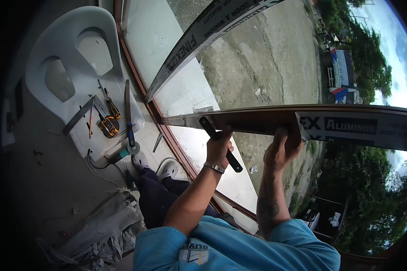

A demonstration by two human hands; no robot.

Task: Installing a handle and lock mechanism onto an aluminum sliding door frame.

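My left hand (219, 148), with a watch on its wrist, is closed around a slim black bar (234, 161) with a hole near each end; its exact kind does not show. The bar slants across the fist, its upper end beside a brown aluminum frame profile (253, 122). My right hand (282, 151) is closed at the profile's lower side, at the edge of the printed protective film (352, 128). Here the film stands away from the brown surface. To the left of this edge the profile is bare brown; to the right the film covers it.
A second film-covered profile (199, 43) rises beyond. To the left, a white plastic chair (70, 31) carries a tape measure (108, 126), a screwdriver (113, 108), a square (79, 117) and a blue-handled tool (130, 135). An angle grinder (122, 153) sits at its edge. Crumpled sheeting (108, 230) lies below.
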